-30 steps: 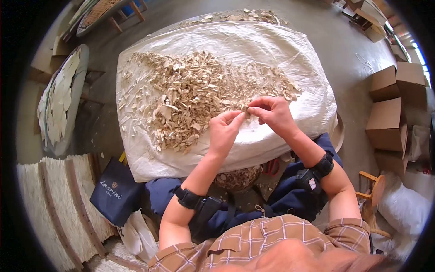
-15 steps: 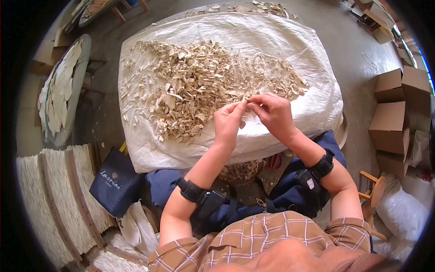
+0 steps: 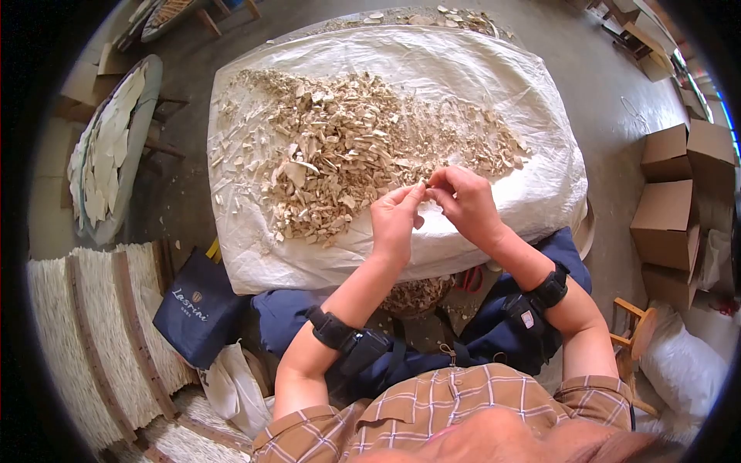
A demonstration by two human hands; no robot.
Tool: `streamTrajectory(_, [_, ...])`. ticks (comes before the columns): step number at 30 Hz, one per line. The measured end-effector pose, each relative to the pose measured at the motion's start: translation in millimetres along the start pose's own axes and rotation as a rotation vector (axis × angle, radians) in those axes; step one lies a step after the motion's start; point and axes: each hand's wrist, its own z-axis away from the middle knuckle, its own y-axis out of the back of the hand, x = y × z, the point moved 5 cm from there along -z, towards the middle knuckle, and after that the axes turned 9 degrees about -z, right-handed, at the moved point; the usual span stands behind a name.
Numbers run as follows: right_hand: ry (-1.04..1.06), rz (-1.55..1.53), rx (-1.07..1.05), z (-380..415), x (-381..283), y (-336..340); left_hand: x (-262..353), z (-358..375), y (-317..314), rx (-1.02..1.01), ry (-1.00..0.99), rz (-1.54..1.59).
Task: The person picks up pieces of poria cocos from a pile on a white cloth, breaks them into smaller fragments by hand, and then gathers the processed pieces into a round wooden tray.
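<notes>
A heap of dry, pale tan chips (image 3: 332,147) lies on a white cloth (image 3: 494,69) spread over the table before me. Over the near right edge of the heap, my left hand (image 3: 395,220) and my right hand (image 3: 467,202) meet with their fingertips together. Both are closed in a pinch. Something small seems to sit between the fingertips, but it is too small to make out. Finer crumbs (image 3: 478,135) of the same material spread to the right of the heap.
Below the table edge, between my knees, stands a container of darker pieces (image 3: 417,295), with red scissor handles (image 3: 468,278) beside it. A navy bag (image 3: 197,309) is at left, near stacked pale sheets (image 3: 93,332). Cardboard boxes (image 3: 664,216) and a wooden stool (image 3: 637,328) stand at right.
The whole view has shifted slightly. Both hands stay pinched together at nearly the same place by the heap, with the fingers a little rearranged.
</notes>
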Motion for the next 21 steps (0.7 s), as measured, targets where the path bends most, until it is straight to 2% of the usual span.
streamTrajectory(9, [0.056,0.035,-0.007,2,2,-6,-6,-3,1,-0.021,0.072,0.097])
streamTrajectory(12, [-0.006,-0.03,0.053,-1,-1,-4,-1,-4,-1,-0.015,-0.005,0.119])
streamTrajectory(14, [0.075,-0.068,0.15,-2,-3,-2,1,-4,-2,-0.019,-0.013,0.147])
streamTrajectory(21, [0.281,0.023,0.145,-2,-8,-11,0,-4,3,-0.034,0.036,0.307])
